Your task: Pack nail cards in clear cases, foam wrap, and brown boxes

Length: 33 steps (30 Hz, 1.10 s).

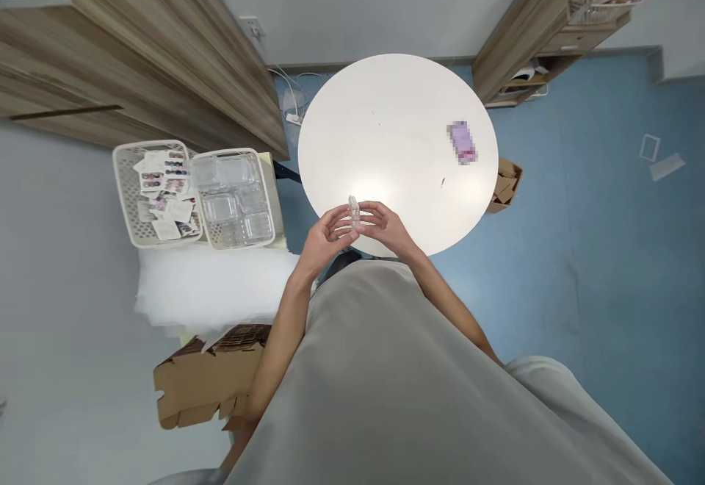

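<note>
Over the surface [380, 110] at its seven o'clock, left hand [324, 240] and right hand [390, 230] had their grip clamped on a clear plastic piece [354, 211], lifted but not set down; clear boxes [221, 208] lay at nine o'clock.

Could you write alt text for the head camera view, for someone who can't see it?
Seen from above, a person's left hand and right hand hold a small clear object over the near edge of a round white table. A pixelated purple item lies on the table; to the left, one white basket holds printed cards and another holds clear containers.
</note>
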Each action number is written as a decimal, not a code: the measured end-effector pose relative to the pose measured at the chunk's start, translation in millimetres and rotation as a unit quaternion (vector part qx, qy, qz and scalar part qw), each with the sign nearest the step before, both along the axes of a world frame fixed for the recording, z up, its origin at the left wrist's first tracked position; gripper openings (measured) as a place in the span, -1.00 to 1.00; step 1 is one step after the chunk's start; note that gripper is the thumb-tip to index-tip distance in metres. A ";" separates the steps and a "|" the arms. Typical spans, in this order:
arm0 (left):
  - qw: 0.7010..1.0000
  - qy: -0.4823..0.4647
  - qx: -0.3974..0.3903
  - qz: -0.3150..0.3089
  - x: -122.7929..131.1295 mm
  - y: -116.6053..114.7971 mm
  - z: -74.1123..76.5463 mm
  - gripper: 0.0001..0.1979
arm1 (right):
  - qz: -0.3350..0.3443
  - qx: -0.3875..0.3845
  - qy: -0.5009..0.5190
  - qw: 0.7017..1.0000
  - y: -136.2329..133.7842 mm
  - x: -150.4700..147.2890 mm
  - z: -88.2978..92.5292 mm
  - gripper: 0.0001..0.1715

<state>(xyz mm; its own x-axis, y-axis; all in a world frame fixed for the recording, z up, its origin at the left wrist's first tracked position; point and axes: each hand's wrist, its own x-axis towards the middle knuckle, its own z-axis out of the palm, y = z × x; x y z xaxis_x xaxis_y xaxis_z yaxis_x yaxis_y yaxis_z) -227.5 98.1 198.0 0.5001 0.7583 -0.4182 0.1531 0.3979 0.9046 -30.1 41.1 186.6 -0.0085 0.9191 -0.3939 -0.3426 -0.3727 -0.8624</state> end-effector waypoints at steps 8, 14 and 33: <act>0.999 0.003 -0.018 -0.037 5.8 -1.9 -9.1 -0.08 | 0.003 -0.007 -0.019 1.000 -11.1 15.2 -1.5 -0.14; 0.999 -0.014 -0.026 -0.032 -4.2 2.0 -14.8 -0.01 | 0.016 -0.008 -0.025 1.000 -6.5 10.7 3.6 -0.08; 0.959 -0.162 -0.208 0.105 -15.4 15.8 -37.9 -0.52 | -0.034 -0.058 -0.082 0.994 -15.7 11.3 -16.3 -0.48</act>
